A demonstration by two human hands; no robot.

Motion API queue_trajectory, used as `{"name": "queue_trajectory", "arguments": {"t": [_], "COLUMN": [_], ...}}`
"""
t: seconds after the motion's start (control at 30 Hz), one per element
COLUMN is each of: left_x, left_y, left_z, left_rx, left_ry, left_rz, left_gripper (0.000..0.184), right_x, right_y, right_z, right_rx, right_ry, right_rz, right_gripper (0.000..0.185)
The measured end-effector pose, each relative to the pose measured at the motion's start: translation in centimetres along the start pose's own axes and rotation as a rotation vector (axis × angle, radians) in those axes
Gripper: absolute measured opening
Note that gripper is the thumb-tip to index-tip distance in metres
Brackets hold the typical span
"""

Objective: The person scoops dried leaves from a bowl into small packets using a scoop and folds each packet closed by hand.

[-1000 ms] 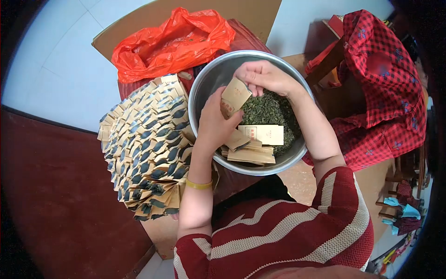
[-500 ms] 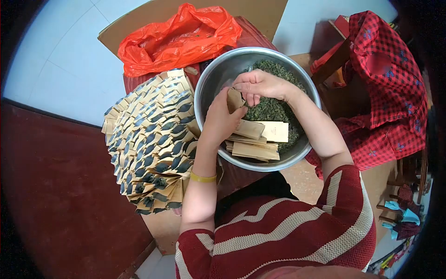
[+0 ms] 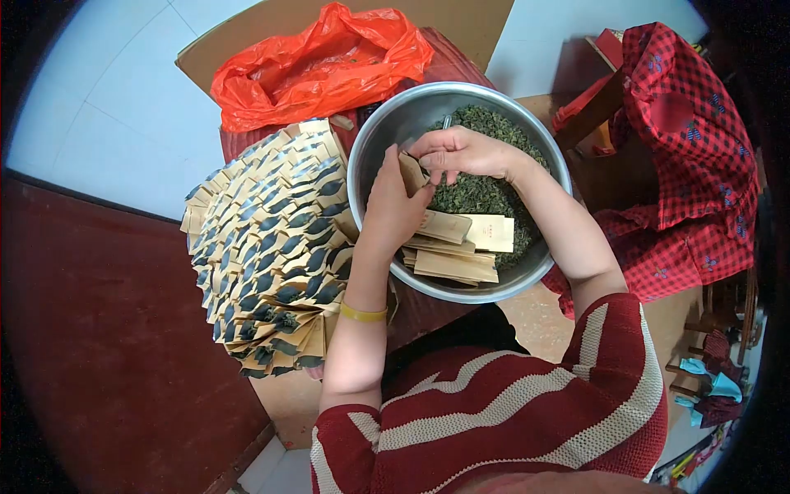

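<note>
My left hand (image 3: 391,206) is closed around a small brown paper bag (image 3: 411,174), held upright with its mouth toward my right hand. My right hand (image 3: 465,154) has its fingers curled together at the bag's mouth. A short metal handle (image 3: 447,122) shows just above its knuckles; I cannot tell whether the fingers grip it. Both hands are over a large steel basin (image 3: 360,165) of dried green leaves (image 3: 485,193), which look like tea. Below my left hand, several flat paper bags (image 3: 457,265) are stacked inside the basin.
Left of the basin stand many leaf-filled paper bags (image 3: 271,239) in tight rows. A red plastic bag (image 3: 321,70) lies behind them, near cardboard (image 3: 461,33). At right, red checked cloth (image 3: 683,148) hangs over a wooden chair (image 3: 588,111).
My right-hand fingers have shifted slightly at the bag's mouth, and the bag is turned a little in my left hand. The whole view has moved slightly.
</note>
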State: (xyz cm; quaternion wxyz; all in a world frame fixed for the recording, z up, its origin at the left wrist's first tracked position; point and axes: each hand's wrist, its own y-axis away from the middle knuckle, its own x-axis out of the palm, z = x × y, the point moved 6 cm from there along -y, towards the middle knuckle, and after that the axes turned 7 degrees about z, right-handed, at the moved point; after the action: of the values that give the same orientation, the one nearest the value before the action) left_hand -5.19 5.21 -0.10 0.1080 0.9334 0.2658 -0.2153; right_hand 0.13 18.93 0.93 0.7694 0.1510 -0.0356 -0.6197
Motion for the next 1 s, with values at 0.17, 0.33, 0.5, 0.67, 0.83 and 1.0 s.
{"name": "queue_trajectory", "arguments": {"t": [0.17,0.33,0.5,0.67,0.83,1.0], "left_x": [0.0,0.1,0.1,0.9,1.4,1.4], "left_y": [0.1,0.2,0.3,0.0,-0.3,-0.1], "left_z": [-0.2,0.1,-0.4,0.8,0.4,-0.1], "left_rx": [-0.022,0.023,0.034,0.135,0.145,0.103], "left_ry": [-0.007,-0.048,-0.05,-0.144,-0.121,-0.135], "left_rz": [-0.002,-0.009,0.01,-0.024,0.084,0.133], "left_gripper": [0.082,0.081,0.081,0.073,0.072,0.077], "right_x": [-0.1,-0.1,0.1,0.3,1.0,0.9], "right_y": [0.0,0.0,0.3,-0.2,-1.0,-1.6], "right_z": [-0.1,-0.4,0.0,-0.6,-1.3,-2.2], "right_rx": [0.012,0.025,-0.025,-0.082,-0.038,-0.027], "right_ry": [0.021,-0.005,-0.002,0.076,0.255,0.189], "right_rz": [0.008,0.025,0.137,0.113,0.099,0.025], "right_gripper": [0.04,0.04,0.038,0.033,0.015,0.011]}}
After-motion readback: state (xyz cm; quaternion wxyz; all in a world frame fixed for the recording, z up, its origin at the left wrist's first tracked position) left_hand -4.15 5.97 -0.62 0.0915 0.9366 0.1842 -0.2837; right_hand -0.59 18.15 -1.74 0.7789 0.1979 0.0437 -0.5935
